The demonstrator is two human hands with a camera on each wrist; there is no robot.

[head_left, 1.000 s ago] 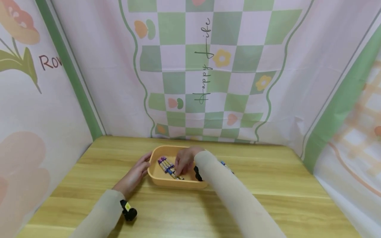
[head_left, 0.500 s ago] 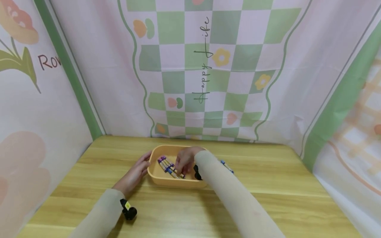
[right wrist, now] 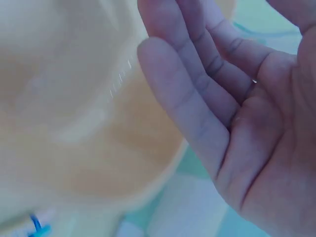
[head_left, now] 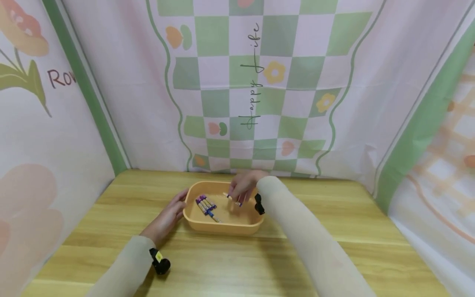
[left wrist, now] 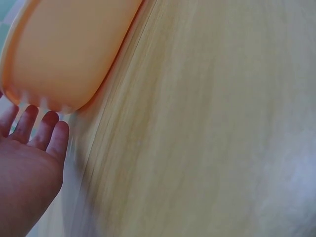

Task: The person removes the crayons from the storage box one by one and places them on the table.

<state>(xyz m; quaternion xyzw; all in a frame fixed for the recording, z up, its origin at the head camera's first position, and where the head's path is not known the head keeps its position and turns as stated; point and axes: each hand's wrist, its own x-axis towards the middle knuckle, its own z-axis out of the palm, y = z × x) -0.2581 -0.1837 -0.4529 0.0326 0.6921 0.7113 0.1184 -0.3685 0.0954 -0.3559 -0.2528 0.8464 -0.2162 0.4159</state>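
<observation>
A shallow orange plastic basket (head_left: pixel 226 228) stands on the wooden table. My left hand (head_left: pixel 168 218) rests with extended fingers against its left end; in the left wrist view those fingertips (left wrist: pixel 49 117) meet the basket's outer wall. Over the basket, my right hand (head_left: pixel 243 185) pinches a crayon (head_left: pixel 238 203) with a pale wrapper and dark bands. Several purple-ended crayons (head_left: pixel 205 204) lie side by side at the basket's left, and one blue-banded crayon (head_left: pixel 214 216) lies just in front of them. The right wrist view shows my palm and bent fingers (right wrist: pixel 185 94), with the held crayon hidden.
Another crayon with a blue end (right wrist: pixel 35 224) lies outside the basket at the right, hidden behind the arm in the head view. A checkered cloth backdrop (head_left: pixel 252 103) hangs behind the wooden table (head_left: pixel 222 264), with more cloth at both sides.
My right hand has risen from the basket's bottom, up and to the right, lifting a crayon away from beside the blue-banded one. My left hand stays at the basket's end.
</observation>
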